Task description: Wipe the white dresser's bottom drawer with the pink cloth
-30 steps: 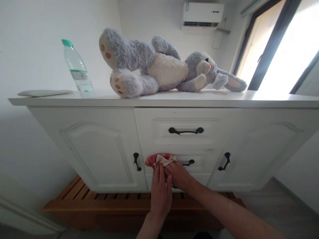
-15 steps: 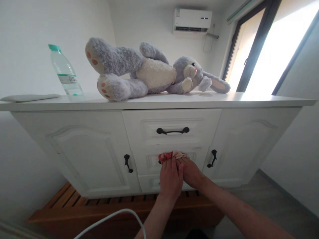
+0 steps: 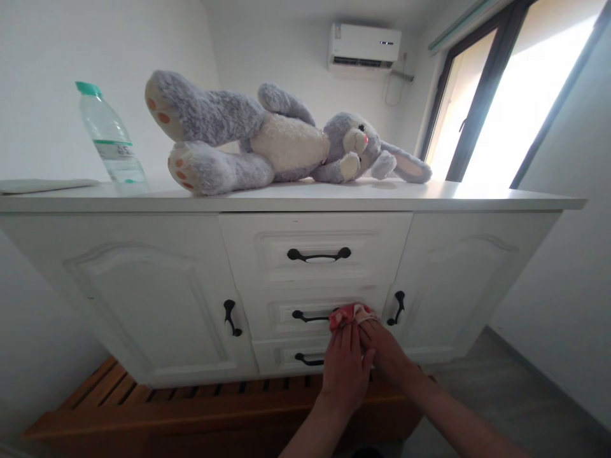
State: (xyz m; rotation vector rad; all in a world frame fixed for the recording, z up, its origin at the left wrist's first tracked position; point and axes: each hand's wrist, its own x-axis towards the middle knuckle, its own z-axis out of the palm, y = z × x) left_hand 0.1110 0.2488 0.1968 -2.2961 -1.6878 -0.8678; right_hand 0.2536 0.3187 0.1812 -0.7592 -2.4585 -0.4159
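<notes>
A crumpled red and pale pink cloth (image 3: 352, 313) is pressed against the right part of the middle drawer (image 3: 273, 313), over the right end of that drawer's black handle (image 3: 310, 316). My left hand (image 3: 347, 362) holds the cloth's lower edge, fingers pointing up and close together. Against it on the right, my right hand (image 3: 384, 348) grips the cloth too, its fingertips partly hidden by the folds and by my left hand. Below them, the bottom drawer's handle (image 3: 308, 360) shows only at its left end.
A grey plush rabbit (image 3: 291, 143) lies on the white cabinet top (image 3: 267, 203). Left of it stands a green-capped plastic bottle (image 3: 112, 137). Black handles sit on the left door (image 3: 143, 312) and right door (image 3: 468, 280). Below is a slatted wooden bench (image 3: 191, 407).
Both hands and the cloth have slid right and slightly down along the middle drawer, uncovering the left part of its handle. The view has shifted, and the white cable has left it.
</notes>
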